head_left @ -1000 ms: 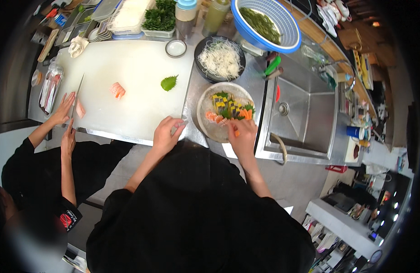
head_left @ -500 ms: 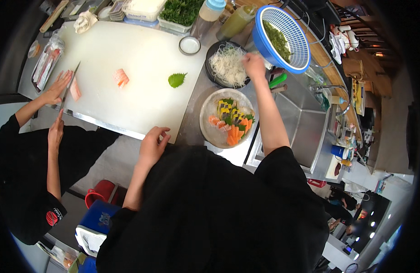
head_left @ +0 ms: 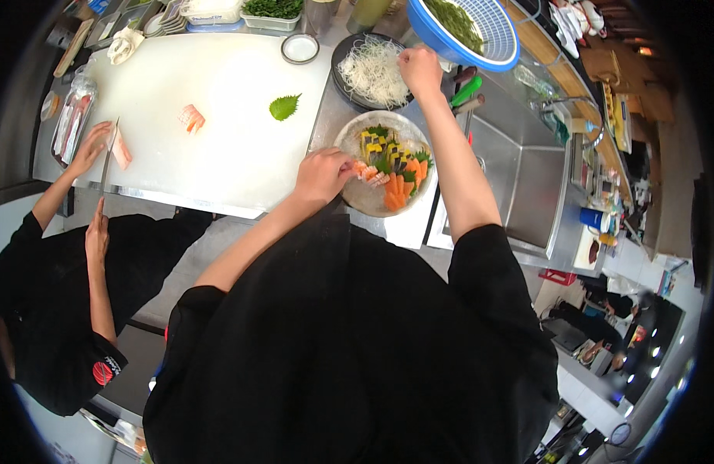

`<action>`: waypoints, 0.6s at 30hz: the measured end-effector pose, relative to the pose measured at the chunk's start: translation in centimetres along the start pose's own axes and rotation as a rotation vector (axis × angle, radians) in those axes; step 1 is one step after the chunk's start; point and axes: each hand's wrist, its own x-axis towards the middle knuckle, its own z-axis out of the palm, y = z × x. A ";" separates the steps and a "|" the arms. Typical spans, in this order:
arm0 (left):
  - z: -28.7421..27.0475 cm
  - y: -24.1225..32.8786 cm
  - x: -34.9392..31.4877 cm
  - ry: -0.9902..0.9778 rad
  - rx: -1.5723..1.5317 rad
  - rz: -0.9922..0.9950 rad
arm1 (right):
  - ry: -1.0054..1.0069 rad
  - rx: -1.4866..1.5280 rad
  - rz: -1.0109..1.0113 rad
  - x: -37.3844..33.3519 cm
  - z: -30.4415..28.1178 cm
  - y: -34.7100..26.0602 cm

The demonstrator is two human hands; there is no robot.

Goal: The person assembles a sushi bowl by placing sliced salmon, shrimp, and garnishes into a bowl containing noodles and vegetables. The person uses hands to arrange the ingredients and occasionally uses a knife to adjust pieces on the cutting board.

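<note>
My left hand [head_left: 323, 176] reaches over the left rim of a round, pale plate [head_left: 347, 197]. Its fingers are drawn together at pale orange-and-white fish slices [head_left: 370, 175]; whether they grip a slice I cannot make out. Also on the plate are yellow-and-dark pieces [head_left: 370, 145], orange fish slices [head_left: 395, 193] and green leaves. My right hand [head_left: 421, 71] is closed at the right side of a black bowl [head_left: 343, 87] of white shreds [head_left: 372, 71], its fingertips by the shreds. Anything pinched there is too small to tell.
A white cutting board [head_left: 233, 162] bears a green leaf [head_left: 284, 107] and cut fish [head_left: 191, 119]. At its left a co-worker's hands [head_left: 92, 147] work with a long knife [head_left: 107, 158] beside a fish piece. A blue colander [head_left: 453, 50] of greens stands behind my right hand; a sink [head_left: 531, 185] lies right.
My left hand has moved right, from the board's front edge to the fish slices on the plate. The right hand stays at the bowl's right side. The whole view has shifted.
</note>
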 end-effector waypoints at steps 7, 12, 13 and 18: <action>0.8 -0.2 0.1 0.024 -0.021 0.009 | -0.004 0.135 0.188 -0.6 -0.5 -0.8; -0.2 -0.8 -1.1 0.008 -0.067 -0.141 | 0.142 0.307 0.164 -0.6 -4.8 -0.6; -0.1 -1.2 -1.0 0.000 -0.070 -0.143 | 0.174 0.318 0.154 -1.0 -6.2 -0.5; -0.4 -1.7 -2.4 -0.041 -0.191 -0.206 | 0.112 0.493 0.278 -8.3 -15.5 -3.5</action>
